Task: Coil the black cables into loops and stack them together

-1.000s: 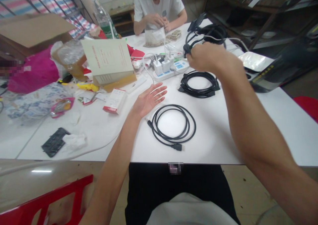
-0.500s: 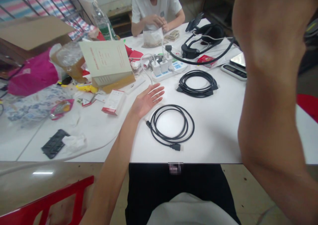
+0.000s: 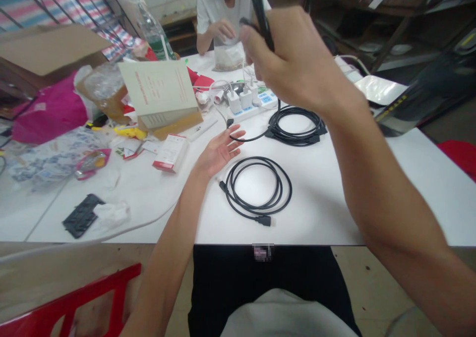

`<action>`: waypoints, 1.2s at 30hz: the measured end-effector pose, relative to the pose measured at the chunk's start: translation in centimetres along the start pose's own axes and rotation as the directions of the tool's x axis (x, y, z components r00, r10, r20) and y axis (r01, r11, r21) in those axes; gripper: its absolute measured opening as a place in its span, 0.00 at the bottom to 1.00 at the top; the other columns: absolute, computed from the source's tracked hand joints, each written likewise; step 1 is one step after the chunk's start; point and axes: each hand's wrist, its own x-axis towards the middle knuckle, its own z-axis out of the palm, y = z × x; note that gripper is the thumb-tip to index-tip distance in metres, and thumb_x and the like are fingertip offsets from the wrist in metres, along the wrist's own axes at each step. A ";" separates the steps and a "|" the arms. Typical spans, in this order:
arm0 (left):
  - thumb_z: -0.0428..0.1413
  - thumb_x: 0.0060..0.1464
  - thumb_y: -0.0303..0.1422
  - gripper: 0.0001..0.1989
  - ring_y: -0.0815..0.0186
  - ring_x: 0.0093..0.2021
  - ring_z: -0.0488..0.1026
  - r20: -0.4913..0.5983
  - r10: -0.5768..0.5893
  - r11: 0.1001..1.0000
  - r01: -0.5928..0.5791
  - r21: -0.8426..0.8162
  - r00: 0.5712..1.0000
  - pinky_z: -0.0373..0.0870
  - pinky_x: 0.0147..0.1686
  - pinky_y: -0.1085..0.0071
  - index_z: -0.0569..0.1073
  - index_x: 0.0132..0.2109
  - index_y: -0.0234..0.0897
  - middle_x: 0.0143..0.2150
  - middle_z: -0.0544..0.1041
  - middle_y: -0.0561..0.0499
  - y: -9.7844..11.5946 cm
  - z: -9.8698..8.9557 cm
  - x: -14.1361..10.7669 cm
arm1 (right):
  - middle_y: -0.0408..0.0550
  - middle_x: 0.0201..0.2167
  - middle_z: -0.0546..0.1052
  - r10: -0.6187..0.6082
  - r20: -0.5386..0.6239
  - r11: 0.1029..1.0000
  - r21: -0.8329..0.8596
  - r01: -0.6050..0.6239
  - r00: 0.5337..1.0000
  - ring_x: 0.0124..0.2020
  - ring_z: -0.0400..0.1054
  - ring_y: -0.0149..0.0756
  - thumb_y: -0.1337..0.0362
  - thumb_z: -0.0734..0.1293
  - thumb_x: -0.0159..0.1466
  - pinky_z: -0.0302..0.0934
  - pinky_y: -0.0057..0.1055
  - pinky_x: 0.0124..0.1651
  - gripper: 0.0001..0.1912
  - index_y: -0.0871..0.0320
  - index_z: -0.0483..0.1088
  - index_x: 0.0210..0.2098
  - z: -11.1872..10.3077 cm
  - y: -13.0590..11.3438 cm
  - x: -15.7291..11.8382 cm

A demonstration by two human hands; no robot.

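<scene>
My right hand (image 3: 286, 54) is raised above the table, closed around a bundle of black HDMI cable (image 3: 260, 10) whose top runs out of view. One end of that cable hangs down and bends left, its plug reaching the fingers of my left hand (image 3: 219, 153). That hand rests palm up with its fingers apart; whether the cable touches them I cannot tell. Beside it on the table lies a coiled black HDMI cable (image 3: 284, 198) with both plugs showing. A thicker black cable coil (image 3: 293, 140) sits farther back, under my right forearm.
Behind the coils stands a white power strip (image 3: 243, 115) with chargers plugged in. To the left are a red-and-white box (image 3: 170, 152), a pale booklet (image 3: 159, 89), a pink bag (image 3: 52, 111) and a black tray (image 3: 82, 215). Across the table sits a person (image 3: 211, 15) with a clear bag (image 3: 228, 57).
My right hand has come down into view from above, holding the bundled cable. The cable's hanging end has swung left and down to my left hand, which has barely moved.
</scene>
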 end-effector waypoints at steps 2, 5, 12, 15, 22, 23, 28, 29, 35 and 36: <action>0.62 0.67 0.34 0.14 0.66 0.46 0.84 -0.004 -0.006 1.000 0.006 0.017 1.000 0.80 0.42 0.74 0.82 0.57 0.38 0.54 0.85 0.45 -0.1 0.0 0.1 | 0.57 0.43 0.77 -0.022 -0.077 0.998 -0.061 0.017 0.997 0.46 0.68 0.40 0.53 0.52 0.80 0.58 0.35 0.56 0.21 0.59 0.68 0.42 0.3 0.2 0.1; 0.65 0.65 0.34 0.17 0.64 0.45 0.84 0.022 -0.031 0.999 0.030 0.031 0.999 0.79 0.42 0.73 0.81 0.59 0.38 0.47 0.86 0.46 -0.2 0.1 -0.1 | 0.52 0.39 0.75 -0.145 -0.039 0.987 -0.070 0.142 0.989 0.40 0.64 0.35 0.56 0.53 0.80 0.57 0.35 0.61 0.20 0.58 0.66 0.37 0.8 0.4 0.1; 0.68 0.61 0.33 0.22 0.63 0.46 0.84 0.121 -0.004 0.999 -0.001 0.042 0.993 0.78 0.46 0.69 0.79 0.61 0.46 0.48 0.85 0.49 0.0 0.6 -0.7 | 0.53 0.34 0.78 -0.164 0.280 0.981 -0.057 0.187 0.946 0.38 0.70 0.37 0.49 0.53 0.80 0.60 0.33 0.45 0.26 0.59 0.73 0.41 3.3 0.8 0.5; 0.71 0.59 0.33 0.18 0.63 0.46 0.84 0.132 0.024 0.999 -0.030 0.043 0.991 0.78 0.46 0.69 0.80 0.55 0.45 0.48 0.85 0.50 -0.3 0.6 -0.6 | 0.55 0.35 0.81 -0.124 0.454 0.983 -0.066 0.172 0.883 0.40 0.75 0.40 0.49 0.56 0.79 0.63 0.34 0.46 0.25 0.59 0.75 0.39 4.8 1.0 0.8; 0.72 0.58 0.39 0.14 0.58 0.49 0.84 0.094 0.046 0.999 -0.047 0.010 0.994 0.79 0.50 0.65 0.80 0.47 0.42 0.48 0.84 0.49 -0.5 0.9 -0.3 | 0.57 0.31 0.80 0.006 0.608 0.981 -0.157 0.112 0.794 0.36 0.76 0.42 0.54 0.61 0.76 0.64 0.34 0.40 0.19 0.61 0.77 0.41 7.6 1.4 1.2; 0.71 0.59 0.39 0.13 0.59 0.49 0.84 0.078 0.050 0.999 -0.051 0.006 0.996 0.79 0.52 0.64 0.80 0.47 0.42 0.48 0.84 0.49 -0.5 0.8 -0.3 | 0.57 0.30 0.80 0.013 0.624 0.984 -0.145 0.100 0.782 0.34 0.76 0.41 0.54 0.61 0.76 0.63 0.34 0.39 0.19 0.61 0.77 0.42 7.8 1.5 1.2; 0.67 0.63 0.39 0.08 0.60 0.47 0.83 -0.043 0.025 1.000 -0.025 0.017 0.999 0.79 0.53 0.63 0.79 0.45 0.43 0.43 0.83 0.49 -0.6 0.3 -0.1 | 0.57 0.32 0.79 -0.076 0.642 0.986 -0.065 0.152 0.763 0.33 0.71 0.38 0.60 0.61 0.75 0.60 0.34 0.39 0.16 0.63 0.75 0.38 8.5 1.4 1.2; 0.67 0.64 0.41 0.09 0.59 0.46 0.83 -0.057 0.015 1.000 -0.014 0.012 0.998 0.80 0.51 0.63 0.79 0.44 0.42 0.40 0.83 0.49 -0.6 0.2 0.0 | 0.57 0.34 0.80 -0.078 0.627 0.987 -0.059 0.147 0.775 0.34 0.70 0.37 0.62 0.61 0.75 0.59 0.33 0.39 0.15 0.63 0.74 0.39 8.4 1.3 1.2; 0.64 0.66 0.42 0.11 0.59 0.53 0.83 -0.110 0.026 1.000 -0.027 -0.009 0.994 0.77 0.53 0.67 0.81 0.49 0.41 0.49 0.84 0.46 -0.5 0.0 0.5 | 0.53 0.36 0.79 -0.070 0.464 0.998 0.037 0.060 0.883 0.36 0.67 0.35 0.57 0.57 0.77 0.57 0.30 0.40 0.15 0.62 0.70 0.47 8.0 1.6 1.7; 0.64 0.66 0.41 0.11 0.60 0.55 0.83 -0.123 0.036 0.999 -0.037 -0.007 0.992 0.76 0.54 0.67 0.81 0.50 0.41 0.52 0.84 0.46 -0.4 0.0 0.5 | 0.53 0.37 0.79 -0.064 0.403 0.998 0.040 0.052 0.913 0.38 0.67 0.36 0.56 0.58 0.77 0.57 0.30 0.41 0.16 0.61 0.69 0.48 7.7 1.8 1.8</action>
